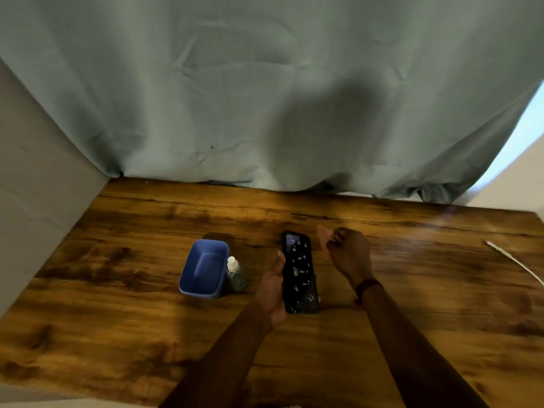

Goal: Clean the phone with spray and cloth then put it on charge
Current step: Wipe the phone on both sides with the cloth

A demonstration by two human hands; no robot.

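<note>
A black phone (pixel 300 272) in a patterned case lies lengthwise at the middle of the wooden table (pixel 117 290). My left hand (pixel 272 290) grips its left edge, thumb along the side. My right hand (pixel 348 254) hovers just right of the phone's top end, fingers curled, pinching a small pale pinkish cloth (pixel 323 240). A small clear spray bottle (pixel 235 273) with a white cap stands left of the phone. A white charging cable (pixel 515 260) lies at the table's far right edge.
A blue rectangular plastic tub (pixel 204 267) stands beside the spray bottle on its left. A grey-green curtain (pixel 265 98) hangs along the table's back edge, and a pale wall (pixel 35 187) borders the left side.
</note>
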